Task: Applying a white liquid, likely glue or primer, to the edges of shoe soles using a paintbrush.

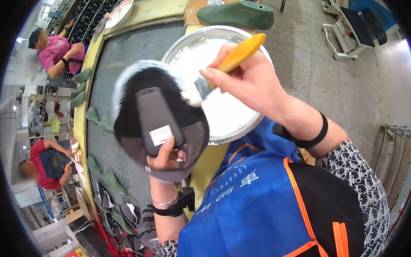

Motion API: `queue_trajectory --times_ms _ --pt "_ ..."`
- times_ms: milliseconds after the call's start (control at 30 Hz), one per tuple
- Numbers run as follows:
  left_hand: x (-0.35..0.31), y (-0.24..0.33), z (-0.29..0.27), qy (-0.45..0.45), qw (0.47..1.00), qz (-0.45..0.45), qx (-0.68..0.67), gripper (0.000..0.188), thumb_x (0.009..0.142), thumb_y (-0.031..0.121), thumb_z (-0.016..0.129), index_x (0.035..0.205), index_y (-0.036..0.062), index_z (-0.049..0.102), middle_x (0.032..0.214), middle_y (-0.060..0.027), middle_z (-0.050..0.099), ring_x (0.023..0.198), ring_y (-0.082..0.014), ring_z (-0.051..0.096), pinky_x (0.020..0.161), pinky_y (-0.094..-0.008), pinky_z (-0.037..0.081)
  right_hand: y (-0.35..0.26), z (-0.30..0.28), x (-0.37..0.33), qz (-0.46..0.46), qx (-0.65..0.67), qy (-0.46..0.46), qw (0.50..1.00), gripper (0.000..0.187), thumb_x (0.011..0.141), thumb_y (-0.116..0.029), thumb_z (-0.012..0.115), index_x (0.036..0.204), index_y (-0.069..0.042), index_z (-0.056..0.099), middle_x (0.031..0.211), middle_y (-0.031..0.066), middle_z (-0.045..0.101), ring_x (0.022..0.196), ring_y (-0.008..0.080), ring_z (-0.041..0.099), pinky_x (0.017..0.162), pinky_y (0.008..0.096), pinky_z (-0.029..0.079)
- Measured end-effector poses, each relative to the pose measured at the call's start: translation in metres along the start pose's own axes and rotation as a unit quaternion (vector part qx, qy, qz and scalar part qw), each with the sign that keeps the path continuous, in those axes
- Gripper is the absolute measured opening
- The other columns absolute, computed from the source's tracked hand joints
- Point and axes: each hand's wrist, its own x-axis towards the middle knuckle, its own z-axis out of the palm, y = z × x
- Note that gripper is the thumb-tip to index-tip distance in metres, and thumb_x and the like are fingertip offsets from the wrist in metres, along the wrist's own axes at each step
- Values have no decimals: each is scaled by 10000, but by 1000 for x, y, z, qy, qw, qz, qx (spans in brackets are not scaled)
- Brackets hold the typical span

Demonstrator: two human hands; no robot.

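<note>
My left hand point(165, 158) grips a dark shoe upper point(194, 133), its thumb laid over the tongue beside a white label point(160, 135). The upper's rounded edge carries a whitish band, blurred by motion. Between the fingers and thumb of my right hand point(254, 87) is a paintbrush point(242, 52) with a yellow handle. Its bristles are coated in a white paste and come right up to the upper's right edge; whether they touch, I cannot tell. Beneath the brush stands a wide round basin point(222, 29) of white paste, partly covered by the upper and my hand.
A large green shoe last point(236, 15) lies on cardboard behind the basin. Several smaller green lasts point(111, 182) and shoe uppers point(128, 213) line the table's left side. Two co-workers, one in pink point(58, 53), one in red point(41, 161), are beyond it.
</note>
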Motion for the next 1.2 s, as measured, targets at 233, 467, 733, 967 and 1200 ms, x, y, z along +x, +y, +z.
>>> queue_trajectory --times_ms 233,467,733,967,1200 --pt "-6 -3 -14 -85 987 -140 -8 196 934 146 614 1073 7 601 856 -103 670 613 -169 647 489 -239 524 9 13 7 37 -81 -17 996 265 849 -241 684 827 18 632 640 138 620 579 232 620 571 338 482" --pt "6 -5 -5 -3 993 -70 97 257 975 229 573 1060 -14 578 865 -113 656 716 -201 690 567 -254 554 -2 9 -6 -3 -209 -107 972 184 833 -176 696 789 -25 602 686 72 654 582 159 637 539 267 480" --pt "22 -19 6 49 955 184 226 409 1055 317 332 1188 -42 475 1022 -169 641 941 -230 652 844 -375 544 1 20 -2 -42 -215 -112 969 251 812 -241 726 734 -74 555 576 59 579 527 224 586 515 336 447" --pt "34 -18 2 72 897 329 285 389 1049 310 336 1125 -42 481 1048 -173 617 984 -253 622 896 -391 515 0 27 13 -108 -184 -72 974 281 819 -272 740 740 -69 563 592 38 586 533 215 586 516 324 444" --pt "60 -16 -22 88 895 361 247 361 1035 288 388 1162 -39 474 1068 -163 603 1000 -248 604 921 -389 492 -4 21 6 140 -70 -175 972 283 827 -302 731 754 -41 650 681 60 663 641 176 641 629 307 498"
